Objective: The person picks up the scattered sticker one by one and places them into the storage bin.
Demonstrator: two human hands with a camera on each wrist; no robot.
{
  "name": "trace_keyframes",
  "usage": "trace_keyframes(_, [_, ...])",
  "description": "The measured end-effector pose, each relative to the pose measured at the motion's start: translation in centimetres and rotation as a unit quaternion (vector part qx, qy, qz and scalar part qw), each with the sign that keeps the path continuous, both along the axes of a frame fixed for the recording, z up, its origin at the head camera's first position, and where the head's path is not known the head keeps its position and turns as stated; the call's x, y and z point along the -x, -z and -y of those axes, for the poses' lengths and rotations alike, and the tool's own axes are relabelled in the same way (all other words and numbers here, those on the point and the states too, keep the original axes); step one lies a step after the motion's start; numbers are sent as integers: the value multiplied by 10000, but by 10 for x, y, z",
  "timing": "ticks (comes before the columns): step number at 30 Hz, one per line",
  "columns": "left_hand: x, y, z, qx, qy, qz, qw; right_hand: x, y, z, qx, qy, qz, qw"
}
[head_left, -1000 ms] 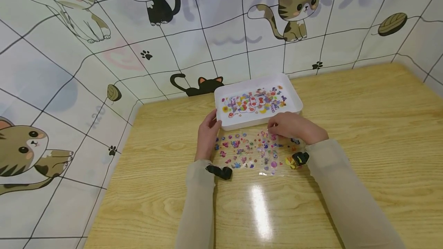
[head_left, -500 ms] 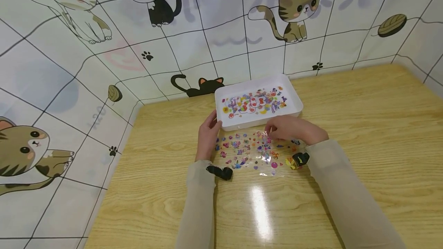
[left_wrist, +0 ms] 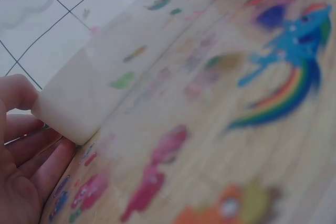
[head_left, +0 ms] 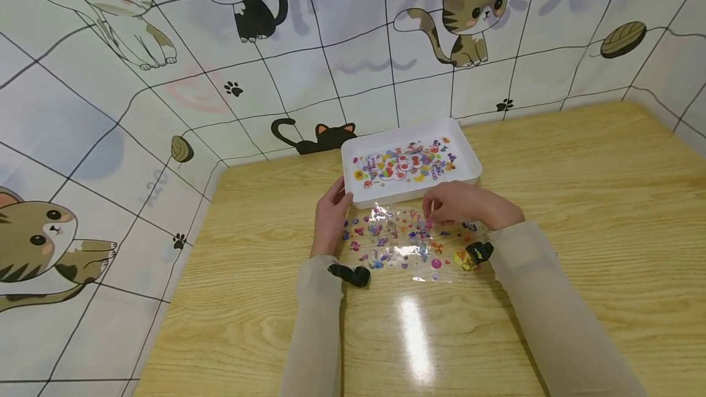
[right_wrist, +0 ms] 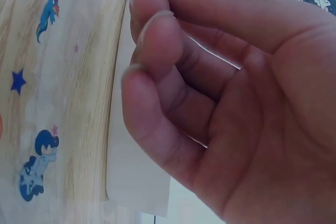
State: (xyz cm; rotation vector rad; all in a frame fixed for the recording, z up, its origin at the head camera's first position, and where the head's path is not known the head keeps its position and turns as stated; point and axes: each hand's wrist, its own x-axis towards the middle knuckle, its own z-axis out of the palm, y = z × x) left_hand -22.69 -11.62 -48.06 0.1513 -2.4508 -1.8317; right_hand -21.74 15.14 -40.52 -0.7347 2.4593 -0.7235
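Note:
My left hand (head_left: 331,213) grips the near left corner of a white tray (head_left: 358,200), its fingers wrapped about that corner in the left wrist view. Colourful stickers lie spread over the tray's floor. In front of the tray, clear sticker sheets (head_left: 405,239) printed with small figures overlap on the table. With bent fingers my right hand (head_left: 466,203) pinches a clear sheet near the tray's front wall; a bit of pink shows at the fingertips. A blue pony sticker (left_wrist: 302,43) with a rainbow tail shows sharply in the left wrist view.
The wooden table (head_left: 265,323) carries everything and meets a wall (head_left: 364,66) with cat drawings behind the tray. Black straps (head_left: 353,274) circle both wrists. A yellow sticker patch (head_left: 466,259) lies by the right wrist.
My right hand has shifted slightly left and towards me. The clear sheet it pinches has spread leftward over the other stickers, with new glints on it. My left hand stays on the tray corner.

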Motion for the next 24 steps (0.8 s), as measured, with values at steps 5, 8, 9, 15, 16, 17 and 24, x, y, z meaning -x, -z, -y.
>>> trace_keyframes(5, [1, 1, 0, 13, -12, 0, 10000, 1, 0, 0, -2, 19, -9, 10000])
trace_keyframes(8, [2, 0, 0, 10, -5, 7, 10000, 1, 0, 0, -5, 43, 33, 10000])
trace_keyframes(9, [2, 0, 0, 17, -3, 6, 10000, 1, 0, 0, -5, 48, 50, 10000])
trace_keyframes(15, [2, 0, 0, 16, 48, -20, 10000, 1, -1, 0, 35, 62, 181, 9998])
trace_keyframes(16, [2, 0, 0, -1, 54, -21, 10000, 1, -1, -1, 51, 52, 197, 9998])
trace_keyframes(17, [1, 0, -1, -19, 58, -15, 10000, 2, -1, -1, 70, 38, 197, 9998])
trace_keyframes(24, [1, -1, 0, -40, 17, 78, 10000, 2, -3, -1, 166, -55, 180, 9997])
